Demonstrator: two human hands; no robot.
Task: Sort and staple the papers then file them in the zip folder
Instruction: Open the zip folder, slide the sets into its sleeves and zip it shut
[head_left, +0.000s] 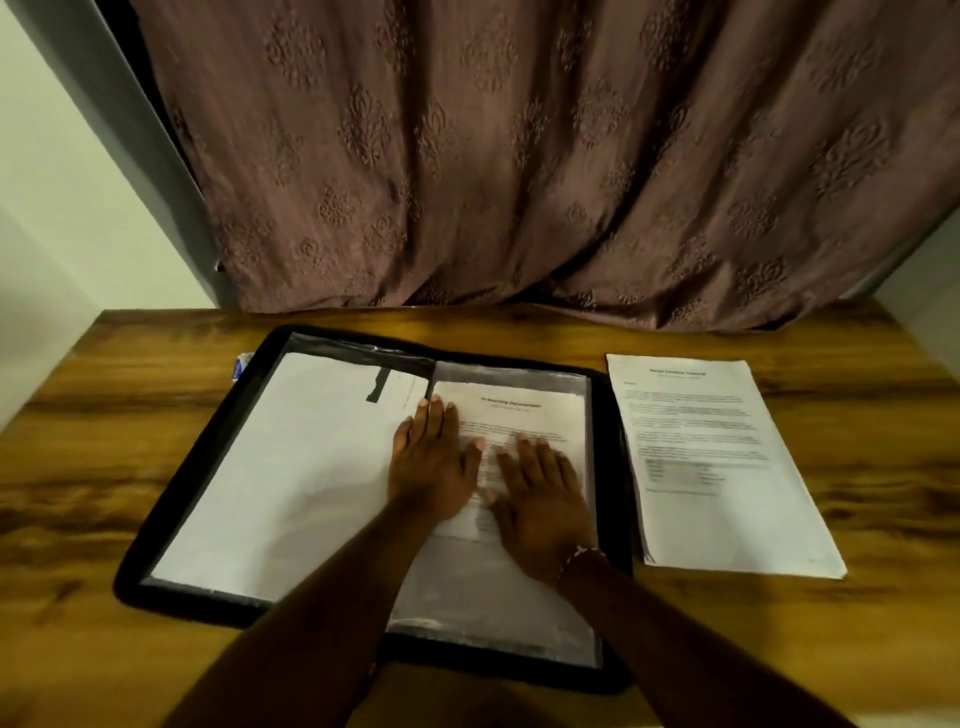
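We find the zip folder (615, 467) open flat on the table (104, 415). The left hand (428, 462) and right hand (540, 499) grip nothing. Their flat, straight fingers press a printed set (524, 415) in its right-hand sleeve, evidently to seat it. A second set (717, 467) waits just beside the folder.

- The open zip folder (171, 499) fills the middle of the wooden table (104, 467); bare wood runs along its left side.
- A stack of printed pages (727, 493) lies just right of it, with a narrow strip of wood between.
- The left hand (431, 462) and right hand (540, 493) lie flat across the folder's right half.
- The curtain (519, 156) drapes onto the table's far edge.
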